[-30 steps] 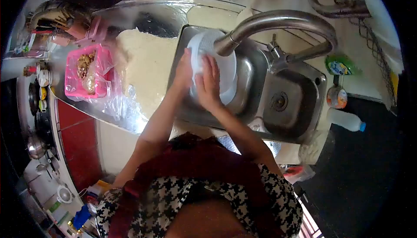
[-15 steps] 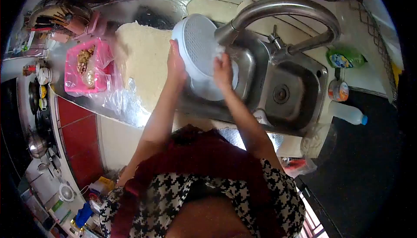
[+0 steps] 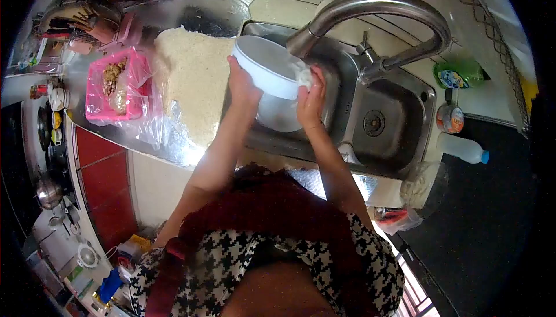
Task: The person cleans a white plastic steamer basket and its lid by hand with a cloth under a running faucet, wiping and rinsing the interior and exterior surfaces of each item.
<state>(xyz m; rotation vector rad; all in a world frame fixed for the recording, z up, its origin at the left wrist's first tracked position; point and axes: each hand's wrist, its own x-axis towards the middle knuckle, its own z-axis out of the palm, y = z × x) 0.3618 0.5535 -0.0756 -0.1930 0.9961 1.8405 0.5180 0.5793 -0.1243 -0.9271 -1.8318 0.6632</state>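
A white round container (image 3: 263,77), tilted, is held over the left sink basin (image 3: 336,94). My left hand (image 3: 242,85) grips its left side, fingers closed round the wall. My right hand (image 3: 313,97) is closed on a white scrubbing cloth (image 3: 303,76), pressed against the container's right rim. Below the container, a pale translucent bowl (image 3: 278,114) rests in the basin, partly covered by the container and my hands. The curved metal faucet (image 3: 376,0) has its spout end just above the container's right side.
A pink basket (image 3: 92,94) with plastic bags and food stands at the left, beside a beige mat (image 3: 191,74). Right of the right basin (image 3: 399,120) are a green soap bottle (image 3: 460,77), a jar (image 3: 450,119) and a white bottle (image 3: 461,148).
The container has tipped, so its side wall now faces me more and its inner face shows less. My right hand has moved right and slightly down with the cloth, to the rim.
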